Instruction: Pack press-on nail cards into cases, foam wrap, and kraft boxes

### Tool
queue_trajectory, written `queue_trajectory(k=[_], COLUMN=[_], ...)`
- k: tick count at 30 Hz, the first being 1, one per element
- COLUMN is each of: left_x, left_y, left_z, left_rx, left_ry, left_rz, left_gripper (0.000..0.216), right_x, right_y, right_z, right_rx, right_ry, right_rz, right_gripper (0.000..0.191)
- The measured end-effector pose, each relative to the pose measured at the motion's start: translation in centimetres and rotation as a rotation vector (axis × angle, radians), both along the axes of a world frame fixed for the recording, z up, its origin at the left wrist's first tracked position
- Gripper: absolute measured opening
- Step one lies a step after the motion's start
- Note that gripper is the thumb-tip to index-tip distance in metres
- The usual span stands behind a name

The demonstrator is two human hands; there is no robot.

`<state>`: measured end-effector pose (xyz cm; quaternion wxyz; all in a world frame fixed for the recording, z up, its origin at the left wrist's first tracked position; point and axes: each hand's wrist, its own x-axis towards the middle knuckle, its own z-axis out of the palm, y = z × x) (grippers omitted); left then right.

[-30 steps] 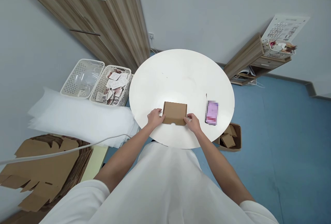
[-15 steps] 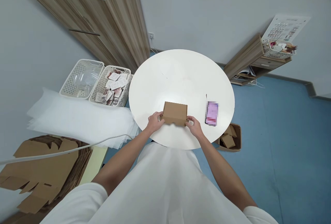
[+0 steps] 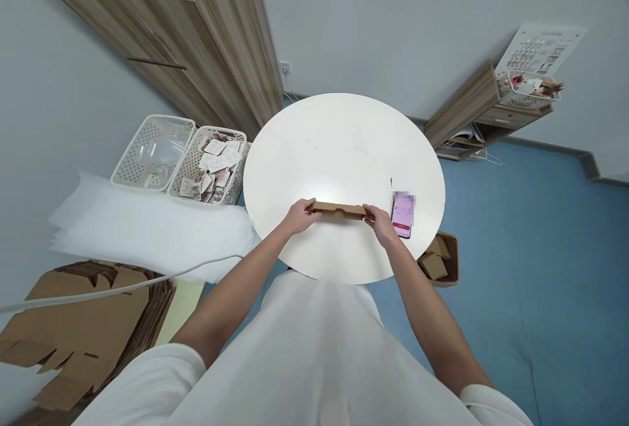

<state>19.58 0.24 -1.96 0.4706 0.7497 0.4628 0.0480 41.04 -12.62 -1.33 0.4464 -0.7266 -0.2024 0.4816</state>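
You reach forward with both arms, seen from above, your left arm (image 3: 236, 291) slanting in from lower left and your right arm (image 3: 425, 308) from lower right. White short sleeves (image 3: 174, 355) leave both forearms bare as they converge in front of your torso (image 3: 319, 347). Your left hand (image 3: 301, 216) and right hand (image 3: 379, 223) face each other, near but apart, almost level, your right forearm rising more steeply than your left. The fingers (image 3: 308, 202) of each hand are bent and pinched closed, pointing inward, the two grips mirroring each other. Your wrists look nearly straight; how far your elbows bend is hard to judge from overhead.
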Motion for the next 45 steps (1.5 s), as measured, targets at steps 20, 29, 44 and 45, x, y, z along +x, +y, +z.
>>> queue_trajectory(k=[20, 29, 44, 45], left_x=[1.5, 1.3, 0.7, 0.7], left_y=[3.1, 3.3, 3.5, 3.6], left_z=[-0.3, -0.9, -0.2, -0.3], left_rx=[0.219, 0.178, -0.103, -0.155], left_ry=[0.139, 0.031, -0.033, -0.041], left_rz=[-0.1, -0.036, 0.143, 0.163], left_gripper=[0.031, 0.047, 0.05, 0.051], right_x=[1.8, 1.5, 2.0, 2.0], right_y=[3.5, 3.9, 3.2, 3.3], right_z=[1.6, 1.9, 1.6, 1.7], right_rx=[-0.057, -0.028, -0.062, -0.089], right_ry=[-0.342, -0.332, -0.178, -0.142], right_rz=[0.226, 0.223, 0.231, 0.218], right_gripper=[0.029, 0.024, 0.031, 0.032])
